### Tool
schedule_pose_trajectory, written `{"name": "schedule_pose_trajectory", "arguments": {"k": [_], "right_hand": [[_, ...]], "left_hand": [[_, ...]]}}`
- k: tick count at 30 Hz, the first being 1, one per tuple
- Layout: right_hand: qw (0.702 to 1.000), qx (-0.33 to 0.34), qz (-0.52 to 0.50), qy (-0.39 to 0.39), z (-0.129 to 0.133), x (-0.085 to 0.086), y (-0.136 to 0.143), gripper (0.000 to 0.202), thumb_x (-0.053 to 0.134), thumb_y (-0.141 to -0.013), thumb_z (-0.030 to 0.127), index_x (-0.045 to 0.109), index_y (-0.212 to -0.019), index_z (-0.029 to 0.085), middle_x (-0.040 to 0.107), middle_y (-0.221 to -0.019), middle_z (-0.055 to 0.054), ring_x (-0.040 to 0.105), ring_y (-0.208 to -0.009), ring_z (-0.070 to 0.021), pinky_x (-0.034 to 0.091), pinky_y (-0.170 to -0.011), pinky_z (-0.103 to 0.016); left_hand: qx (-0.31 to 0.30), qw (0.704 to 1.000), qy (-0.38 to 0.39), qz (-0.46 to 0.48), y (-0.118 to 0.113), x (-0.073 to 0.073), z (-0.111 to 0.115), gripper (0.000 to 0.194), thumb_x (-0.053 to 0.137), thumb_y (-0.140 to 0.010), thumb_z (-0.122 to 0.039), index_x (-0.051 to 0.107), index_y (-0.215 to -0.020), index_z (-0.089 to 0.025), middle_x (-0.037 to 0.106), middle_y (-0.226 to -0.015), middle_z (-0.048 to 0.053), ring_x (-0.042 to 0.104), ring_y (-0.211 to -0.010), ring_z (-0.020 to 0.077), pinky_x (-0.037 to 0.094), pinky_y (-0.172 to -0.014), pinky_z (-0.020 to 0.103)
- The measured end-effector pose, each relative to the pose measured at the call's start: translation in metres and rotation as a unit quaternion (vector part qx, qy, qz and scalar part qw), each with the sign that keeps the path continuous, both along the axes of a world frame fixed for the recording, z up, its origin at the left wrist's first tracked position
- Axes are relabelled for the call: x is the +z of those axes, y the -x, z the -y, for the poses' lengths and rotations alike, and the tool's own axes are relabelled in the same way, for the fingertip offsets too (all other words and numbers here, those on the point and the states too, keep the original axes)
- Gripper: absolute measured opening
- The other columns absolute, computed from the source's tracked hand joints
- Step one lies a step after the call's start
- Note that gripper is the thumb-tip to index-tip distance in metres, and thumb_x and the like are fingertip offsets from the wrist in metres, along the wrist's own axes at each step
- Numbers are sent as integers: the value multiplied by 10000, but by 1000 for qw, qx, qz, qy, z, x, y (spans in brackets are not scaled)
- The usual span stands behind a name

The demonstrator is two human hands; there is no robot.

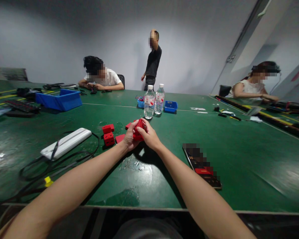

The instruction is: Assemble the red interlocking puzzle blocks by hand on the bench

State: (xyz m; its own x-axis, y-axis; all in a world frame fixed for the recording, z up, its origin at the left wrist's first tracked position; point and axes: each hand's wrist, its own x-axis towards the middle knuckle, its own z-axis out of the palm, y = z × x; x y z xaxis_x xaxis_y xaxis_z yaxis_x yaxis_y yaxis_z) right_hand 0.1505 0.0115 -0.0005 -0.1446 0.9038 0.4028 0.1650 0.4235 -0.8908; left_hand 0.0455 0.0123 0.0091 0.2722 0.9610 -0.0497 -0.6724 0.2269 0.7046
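Fingers of the left hand (130,138) and of the right hand (150,135) are closed around an angular, glossy red piece (139,132), which is held between them just above the green bench (241,159). The piece is gripped from its left side by one hand and from its right by the other, so neither hand is nearer to it. Much of it is covered by fingers, and its long axis cannot be told.

To the left of the left hand, two small, boxy red blocks (109,139) are set close together, the nearer one marked with dark holes. Between them and that hand, a flat red part (119,138) is partly hidden. Beyond the hands, two clear plastic bottles (149,105) with white caps are stood upright; a dark phone (201,166) is laid to the right.
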Motion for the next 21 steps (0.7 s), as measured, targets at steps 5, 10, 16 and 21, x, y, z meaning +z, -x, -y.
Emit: {"name": "schedule_pose_trajectory", "arguments": {"k": [5, 10, 16, 21], "right_hand": [[999, 16, -8, -28, -1, 0, -1, 559, 528, -791, 339, 425, -1321, 191, 547, -1293, -86, 544, -1145, -209, 402, -1009, -366], [999, 23, -6, -43, -5, -3, -4, 531, 463, -806, 299, 413, -1318, 167, 547, -1287, -104, 561, -1114, -215, 422, -988, -382], [997, 39, -3, -72, -5, -1, -7, 505, 449, -831, 300, 425, -1320, 175, 535, -1306, -93, 527, -1167, -209, 377, -1039, -376], [998, 9, -3, -58, 2, 3, -1, 486, 402, -898, 356, 382, -1355, 191, 524, -1329, -98, 521, -1189, -192, 384, -1034, -357]], "left_hand": [[25, 998, -54, -37, -2, -4, -2, 270, 646, -712, -387, 631, -820, -141, 652, -664, 18, 637, -622, 143, 497, -571, 212], [51, 987, -91, -119, -1, -8, -5, 337, 704, -644, -409, 632, -828, -136, 636, -660, 6, 601, -585, 126, 442, -532, 201], [101, 977, -121, -142, -3, -4, -2, 340, 717, -625, -411, 617, -792, -132, 616, -650, 2, 576, -580, 123, 431, -557, 214], [191, 966, -104, -143, -4, 3, 0, 357, 744, -596, -387, 614, -811, -133, 618, -678, 2, 568, -571, 112, 448, -570, 214]]}}
